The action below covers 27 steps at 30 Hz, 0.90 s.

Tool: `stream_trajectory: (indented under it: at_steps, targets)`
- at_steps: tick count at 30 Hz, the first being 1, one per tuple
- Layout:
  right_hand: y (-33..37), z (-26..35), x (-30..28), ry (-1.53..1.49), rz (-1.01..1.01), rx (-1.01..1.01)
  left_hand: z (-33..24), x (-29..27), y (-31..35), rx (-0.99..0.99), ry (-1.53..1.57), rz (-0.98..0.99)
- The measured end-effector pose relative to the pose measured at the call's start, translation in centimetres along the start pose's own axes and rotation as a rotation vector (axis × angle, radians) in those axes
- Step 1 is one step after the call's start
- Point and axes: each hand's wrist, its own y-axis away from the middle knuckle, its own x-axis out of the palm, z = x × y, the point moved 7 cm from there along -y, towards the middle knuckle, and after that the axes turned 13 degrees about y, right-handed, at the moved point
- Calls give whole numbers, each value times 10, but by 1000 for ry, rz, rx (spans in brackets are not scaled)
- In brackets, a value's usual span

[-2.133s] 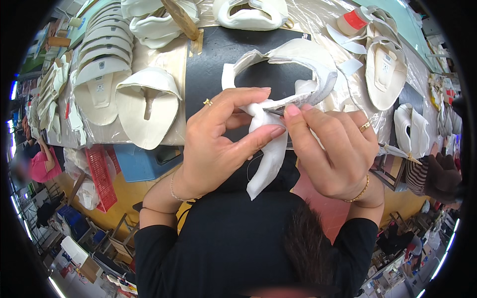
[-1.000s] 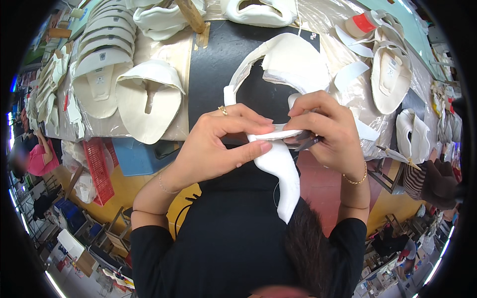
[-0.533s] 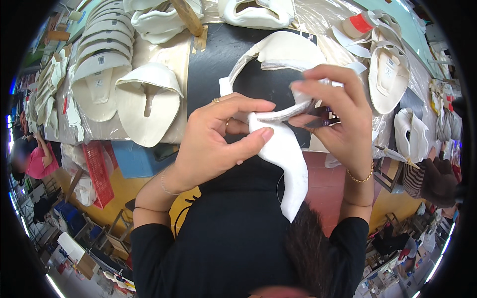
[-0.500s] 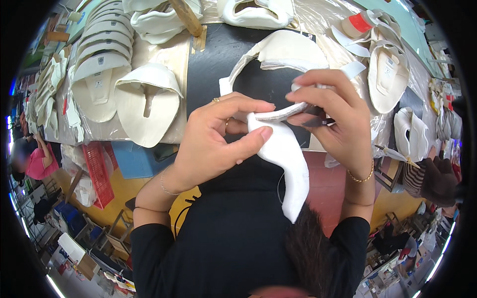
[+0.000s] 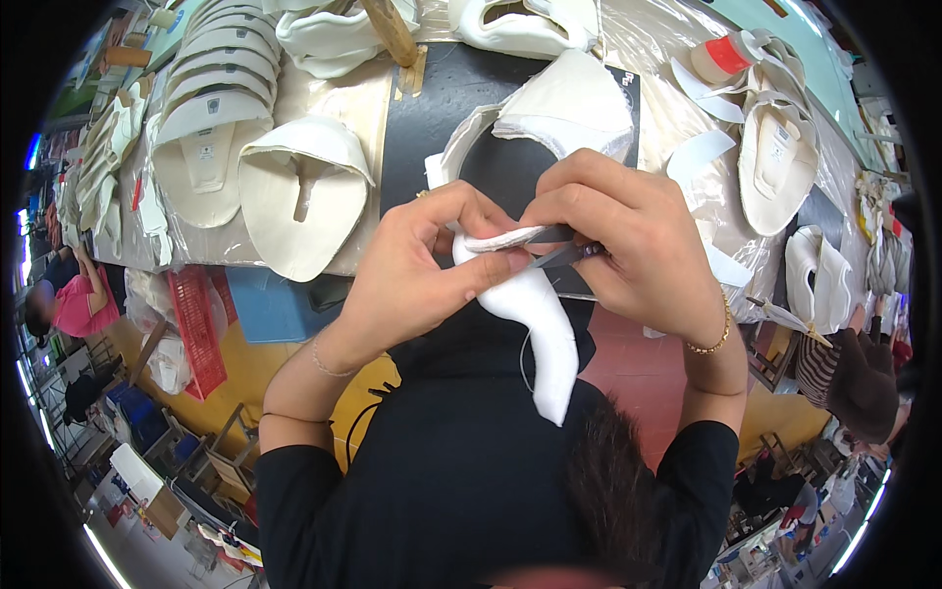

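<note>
A white shoe upper (image 5: 545,329) with a padded, curved end hangs below my hands, a loose thread at its side. Its folded edge is pinched between the thumb and fingers of my left hand (image 5: 402,260). My right hand (image 5: 633,236) is closed with its fingertips at the same edge, and a small dark metal tool with a thin blade (image 5: 557,257) sticks out from it toward my left thumb. The tool's exact kind is hidden by my fingers. Beyond the hands, a cream fabric part (image 5: 574,103) arches over the table, seemingly joined to the upper.
A black mat (image 5: 417,118) lies on the plastic-covered table. Stacked cream shoe uppers (image 5: 211,128) and a single one (image 5: 304,201) stand to the left. At the right are a red-banded bottle (image 5: 721,59), white scraps (image 5: 699,157) and another upper (image 5: 775,162). A wooden stick (image 5: 391,34) stands at the back.
Both hands and the upper have shifted left. My right hand has drawn close to my left, and the tool's blade now points at the pinched edge. The cream part has tilted.
</note>
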Motion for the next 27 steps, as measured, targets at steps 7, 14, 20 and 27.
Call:
stream_trajectory:
  at_steps: [7,14,20,27]
  targets:
    - [0,-1,1,-6,-12,4,-2,-2,2,223,-84,-55]
    - [-5,-3,2,-66,-3,27,-3,-4,5,190,-101,-112]
    - [-7,-7,-6,-72,10,40,-4,4,8,19,-30,-51]
    - [-2,-12,-11,-86,13,56,-1,0,0,-21,50,-45]
